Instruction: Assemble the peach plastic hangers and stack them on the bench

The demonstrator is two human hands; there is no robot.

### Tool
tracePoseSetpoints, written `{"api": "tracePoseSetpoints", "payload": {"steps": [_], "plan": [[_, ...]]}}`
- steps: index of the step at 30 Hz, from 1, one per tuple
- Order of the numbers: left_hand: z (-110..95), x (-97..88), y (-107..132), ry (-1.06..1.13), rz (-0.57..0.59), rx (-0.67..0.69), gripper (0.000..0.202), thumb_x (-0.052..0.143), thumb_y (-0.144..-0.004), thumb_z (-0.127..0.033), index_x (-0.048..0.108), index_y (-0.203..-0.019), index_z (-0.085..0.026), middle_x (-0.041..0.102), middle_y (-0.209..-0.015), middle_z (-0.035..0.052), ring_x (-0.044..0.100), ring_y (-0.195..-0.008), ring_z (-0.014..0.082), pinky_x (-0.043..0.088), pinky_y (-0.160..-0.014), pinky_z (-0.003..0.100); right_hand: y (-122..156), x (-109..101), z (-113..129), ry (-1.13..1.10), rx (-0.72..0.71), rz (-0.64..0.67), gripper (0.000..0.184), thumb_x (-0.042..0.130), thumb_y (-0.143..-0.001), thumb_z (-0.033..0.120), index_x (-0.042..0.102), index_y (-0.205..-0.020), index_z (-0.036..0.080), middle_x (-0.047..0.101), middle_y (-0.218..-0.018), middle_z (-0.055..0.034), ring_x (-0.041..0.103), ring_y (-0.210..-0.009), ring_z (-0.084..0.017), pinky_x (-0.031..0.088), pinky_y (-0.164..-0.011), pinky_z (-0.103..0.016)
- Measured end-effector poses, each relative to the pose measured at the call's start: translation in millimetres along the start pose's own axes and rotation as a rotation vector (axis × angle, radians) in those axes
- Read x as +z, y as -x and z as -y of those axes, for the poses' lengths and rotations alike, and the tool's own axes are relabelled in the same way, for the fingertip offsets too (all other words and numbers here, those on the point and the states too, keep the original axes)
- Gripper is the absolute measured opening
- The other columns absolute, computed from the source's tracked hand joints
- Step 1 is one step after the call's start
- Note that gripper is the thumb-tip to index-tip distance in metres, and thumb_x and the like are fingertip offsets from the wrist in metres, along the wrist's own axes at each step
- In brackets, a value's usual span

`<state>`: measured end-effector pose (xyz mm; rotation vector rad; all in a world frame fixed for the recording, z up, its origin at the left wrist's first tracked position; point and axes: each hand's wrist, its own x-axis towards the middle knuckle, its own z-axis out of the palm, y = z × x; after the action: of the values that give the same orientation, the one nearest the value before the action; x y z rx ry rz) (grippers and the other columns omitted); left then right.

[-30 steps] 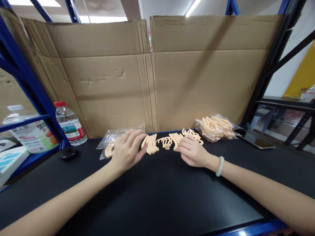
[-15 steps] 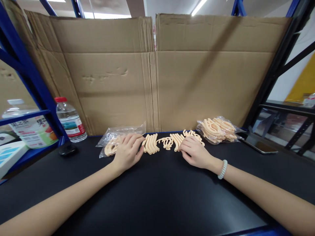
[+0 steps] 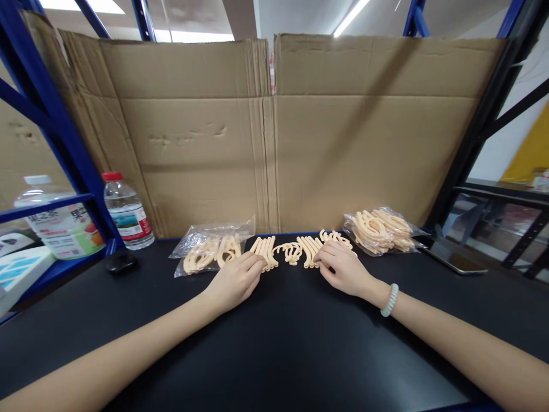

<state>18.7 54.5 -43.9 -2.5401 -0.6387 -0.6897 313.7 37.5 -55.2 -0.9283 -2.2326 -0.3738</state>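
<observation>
My left hand [image 3: 238, 281] has its fingers pressed together, fingertips at the near left edge of a row of slim, curved cream-coloured plastic pieces [image 3: 268, 250]. Anything in its grasp is hidden. My right hand [image 3: 344, 270], with a pale coiled band [image 3: 389, 300] on the wrist, bends its fingers and thumb together beside another row of curved pieces [image 3: 309, 249]; what they pinch is covered. Between the rows lies a small group of hooked cream pieces [image 3: 289, 250]. More hooked pieces [image 3: 332, 235] lie just behind my right hand.
Clear bags of cream pieces lie on the left [image 3: 201, 254] and right [image 3: 381, 229]. A water bottle [image 3: 128, 214] and black mouse [image 3: 121, 261] are at left, a phone [image 3: 457, 261] at right. Cardboard [image 3: 343, 131] backs the black table [image 3: 274, 349].
My left hand has moved right and slightly nearer, its fingers closing together and uncovering more of the left bag. The right hand stays almost in place. The view has tilted slightly.
</observation>
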Motion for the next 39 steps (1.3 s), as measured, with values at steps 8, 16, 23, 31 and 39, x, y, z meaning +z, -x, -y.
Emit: {"api": "tracePoseSetpoints", "payload": {"steps": [8,16,23,31,39], "plan": [[2,3.1,2,0.064,0.027,-0.025,0.025,0.037,-0.096,-0.013,0.060,-0.106,-0.012,0.067,-0.101,0.0129,0.063,-0.101,0.0254,0.056,-0.087,0.043,-1,-1,7,-0.044,-0.058,0.136,0.025,0.051,-0.091,0.016,0.058,-0.115,0.017,0.062,-0.113,-0.0111,0.054,-0.109,-0.025,0.045,-0.095,-0.045],[-21,-4.9,4,0.240,0.299,-0.160,0.057,0.047,-0.096,-0.046,0.035,-0.145,-0.019,0.038,-0.149,0.0142,0.034,-0.138,0.0330,0.033,-0.109,0.057,-12,-1,17,0.104,-0.178,0.344,0.053,0.050,-0.096,0.025,0.034,-0.146,0.019,0.035,-0.152,-0.0132,0.025,-0.142,-0.028,0.031,-0.112,-0.052],[-22,-6.6,-2,0.293,0.568,-0.266,0.074,0.032,-0.094,-0.063,0.020,-0.151,-0.017,0.014,-0.156,0.0113,0.014,-0.144,0.0333,0.013,-0.114,0.061,-23,7,22,0.199,-0.187,0.448,0.045,0.046,-0.098,0.028,0.045,-0.140,0.013,0.043,-0.147,-0.0136,0.039,-0.135,-0.029,0.037,-0.109,-0.048],[-17,0.2,-11,0.278,0.597,-0.309,0.079,0.027,-0.092,-0.069,0.020,-0.151,-0.017,0.012,-0.156,0.0109,0.012,-0.145,0.0312,0.011,-0.116,0.056,-30,20,12,0.153,-0.143,0.455,0.044,0.042,-0.099,0.029,0.048,-0.138,0.010,0.043,-0.146,-0.0166,0.045,-0.130,-0.029,0.036,-0.109,-0.043],[-20,-0.3,-8,0.278,0.563,-0.312,0.077,0.032,-0.093,-0.066,0.023,-0.150,-0.015,0.016,-0.156,0.0125,0.013,-0.145,0.0316,0.012,-0.116,0.057,-31,-21,52,-0.110,-0.116,0.153,0.038,0.047,-0.096,0.022,0.051,-0.133,0.016,0.055,-0.135,-0.0149,0.048,-0.126,-0.028,0.039,-0.106,-0.050]]}}
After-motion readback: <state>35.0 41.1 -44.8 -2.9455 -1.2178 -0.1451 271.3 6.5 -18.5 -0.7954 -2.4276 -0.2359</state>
